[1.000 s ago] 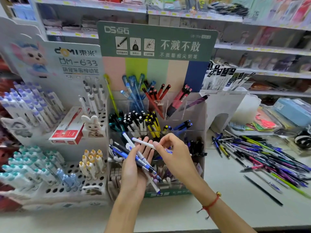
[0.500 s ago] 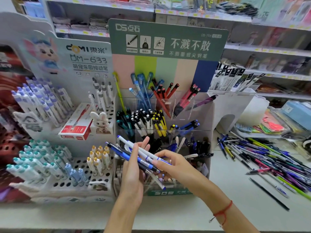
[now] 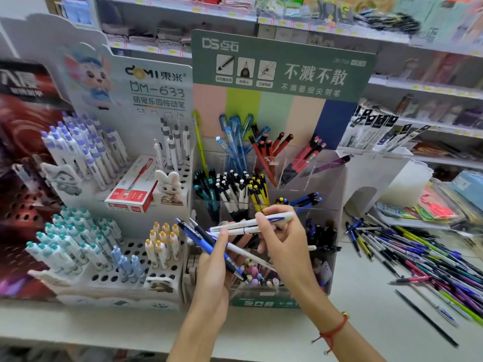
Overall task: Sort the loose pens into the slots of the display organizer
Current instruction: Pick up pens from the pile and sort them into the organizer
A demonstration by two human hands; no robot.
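Observation:
My left hand (image 3: 213, 273) holds a bundle of pens (image 3: 206, 239), dark blue and white ones, fanned across its palm in front of the display organizer (image 3: 332, 184). My right hand (image 3: 283, 240) pinches a white pen with blue print (image 3: 251, 222), lying level just above the bundle. The organizer is a tiered clear rack under a green sign, its slots holding blue, red, black-and-white and yellow pens. A pile of loose pens (image 3: 423, 254) lies on the counter to the right.
A white DOMI pegboard stand (image 3: 146, 158) with white-and-purple, teal and yellow-capped pens stands at the left, a red pen box (image 3: 133, 189) resting on it. Behind run stocked shelves (image 3: 287, 19). A single dark pen (image 3: 426, 317) lies apart on the pale counter (image 3: 366, 304).
My right hand has lifted the white pen up and off the bundle, turning it level. The view has shifted so the displays sit further right and closer.

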